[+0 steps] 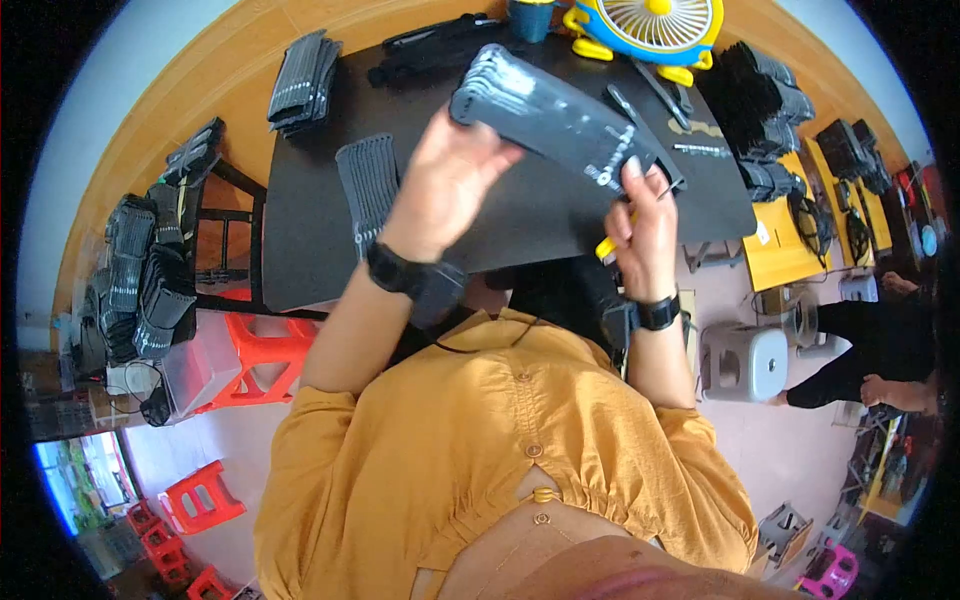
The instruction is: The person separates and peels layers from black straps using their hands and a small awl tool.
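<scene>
Two bare hands in view, both up at 1 tilted stack of black plastic pcs [560,120], raised over dark table [300,200]. L hand [445,180] at stack's L end: fingers partly hidden, rest smeared by blur; can't tell how far closed or how firm. R hand [645,215] at R end, thumb laid on stack, fingers curled in around yellow thing [605,247], mostly hidden in hand, can't make out what kind. Also can't tell if pinching stack or only touching.

Layers in stack: several at L end, uncountable thru glare & blur. White marks near R thumb, too fuzzy to read.

On table: 2 more stacks, 1 lying just beside L wrist [365,185], 1 by far L corner [305,80]. At far edge, 1 blue cup [530,20] & 1 blue-yellow fan [650,25], both cut off at top. Dark piles [770,100] near R edge, overlapping, can't count. More piles [140,270] off L, ditto.

2 black wristbands [658,313], 1 per arm. 1 grey stool [745,362] on R. Red stools [205,497] on L: 2 fairly clear, bigger partly behind clear bin [195,370], others cut off lower L. 1 co-worker [870,340] far R, dark clothes, partly lost in dark rim.
</scene>
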A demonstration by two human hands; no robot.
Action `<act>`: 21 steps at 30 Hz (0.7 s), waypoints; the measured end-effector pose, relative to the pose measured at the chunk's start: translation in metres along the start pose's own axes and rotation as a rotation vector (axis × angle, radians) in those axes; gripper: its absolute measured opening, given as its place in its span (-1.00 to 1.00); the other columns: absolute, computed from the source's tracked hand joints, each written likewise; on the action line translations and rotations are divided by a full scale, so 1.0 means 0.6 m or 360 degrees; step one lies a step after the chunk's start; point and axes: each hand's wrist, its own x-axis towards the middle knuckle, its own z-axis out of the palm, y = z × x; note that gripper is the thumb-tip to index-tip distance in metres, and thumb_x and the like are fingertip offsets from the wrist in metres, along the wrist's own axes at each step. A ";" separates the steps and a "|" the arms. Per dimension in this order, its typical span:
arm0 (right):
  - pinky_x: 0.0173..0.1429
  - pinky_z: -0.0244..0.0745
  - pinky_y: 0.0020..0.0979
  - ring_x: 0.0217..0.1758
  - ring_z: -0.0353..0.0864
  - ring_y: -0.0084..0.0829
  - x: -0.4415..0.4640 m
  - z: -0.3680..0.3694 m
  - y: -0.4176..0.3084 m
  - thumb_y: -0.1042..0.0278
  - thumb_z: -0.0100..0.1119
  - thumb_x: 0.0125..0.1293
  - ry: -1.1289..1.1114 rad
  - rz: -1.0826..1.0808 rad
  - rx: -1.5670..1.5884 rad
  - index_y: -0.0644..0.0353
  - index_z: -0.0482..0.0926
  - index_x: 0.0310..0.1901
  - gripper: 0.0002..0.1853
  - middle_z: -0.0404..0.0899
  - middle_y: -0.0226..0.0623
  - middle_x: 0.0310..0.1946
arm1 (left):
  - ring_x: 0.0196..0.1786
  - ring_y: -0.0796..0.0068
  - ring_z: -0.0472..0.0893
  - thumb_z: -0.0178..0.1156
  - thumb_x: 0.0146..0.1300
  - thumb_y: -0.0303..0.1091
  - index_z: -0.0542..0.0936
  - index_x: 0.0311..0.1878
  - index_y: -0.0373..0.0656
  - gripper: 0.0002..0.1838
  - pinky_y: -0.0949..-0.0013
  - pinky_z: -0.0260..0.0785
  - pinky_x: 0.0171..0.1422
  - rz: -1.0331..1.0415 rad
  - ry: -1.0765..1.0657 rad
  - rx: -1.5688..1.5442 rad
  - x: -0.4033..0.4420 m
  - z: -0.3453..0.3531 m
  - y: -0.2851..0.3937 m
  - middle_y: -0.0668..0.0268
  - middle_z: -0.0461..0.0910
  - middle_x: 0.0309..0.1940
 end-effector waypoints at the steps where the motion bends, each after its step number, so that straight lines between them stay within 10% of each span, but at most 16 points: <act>1: -0.73 -0.02 -0.66 -0.80 0.15 -0.74 -0.008 0.013 0.005 0.22 0.19 0.42 -0.0026 0.0068 0.0004 0.09 0.47 -0.09 -0.82 0.51 -0.55 -0.47 | 0.19 0.35 0.52 0.16 0.42 -0.28 0.37 0.27 -0.20 -0.57 0.17 0.34 0.34 -0.0023 0.0109 0.0070 -0.003 0.015 -0.020 0.24 0.50 0.15; 4: -0.75 -0.07 -0.65 -0.80 0.11 -0.77 -0.025 0.030 0.011 0.25 0.19 0.42 -0.0090 0.0233 -0.0288 0.14 0.47 0.00 -0.76 0.48 -0.55 -0.44 | 0.11 0.45 0.56 0.13 0.45 -0.29 0.46 0.18 -0.21 -0.68 0.27 0.44 0.22 -0.0011 0.0305 0.0130 -0.006 0.023 -0.042 0.31 0.55 0.06; 6: -0.57 0.25 -0.67 -0.64 0.35 -0.73 -0.023 0.029 -0.009 0.30 0.20 0.41 -0.0084 0.0087 -0.0599 0.22 0.46 0.10 -0.69 0.54 -0.49 -0.37 | 0.09 0.45 0.57 0.13 0.45 -0.26 0.47 0.17 -0.20 -0.67 0.29 0.46 0.19 -0.0105 0.0299 0.0318 -0.006 0.012 -0.033 0.31 0.57 0.03; 8: 0.09 0.47 -0.54 0.02 0.58 -0.55 0.001 0.002 0.000 0.34 0.27 0.35 -0.0147 -0.0198 -0.0622 0.27 0.49 0.14 -0.62 0.66 -0.28 -0.07 | 0.06 0.45 0.59 0.13 0.45 -0.25 0.48 0.16 -0.21 -0.67 0.30 0.47 0.19 -0.0144 0.0266 0.0403 -0.010 0.005 -0.018 0.33 0.58 0.01; 10: 0.18 0.47 -0.50 0.06 0.59 -0.51 0.005 0.012 -0.022 0.35 0.29 0.34 -0.0149 -0.0225 -0.0802 0.30 0.50 0.14 -0.61 0.65 -0.25 -0.04 | 0.07 0.46 0.59 0.14 0.44 -0.26 0.50 0.15 -0.21 -0.68 0.30 0.48 0.18 -0.0391 0.0067 0.0481 -0.011 0.001 -0.009 0.32 0.58 0.01; 21: -0.18 0.50 -0.50 -0.27 0.58 -0.55 0.012 0.074 -0.017 0.41 0.45 0.09 -0.0128 -0.0499 -0.1436 0.14 0.61 0.02 -0.59 0.62 -0.43 -0.27 | 0.11 0.51 0.52 0.13 0.43 -0.28 0.46 0.26 -0.25 -0.59 0.37 0.37 0.26 -0.0693 -0.0238 0.0702 -0.020 -0.004 -0.022 0.33 0.55 0.09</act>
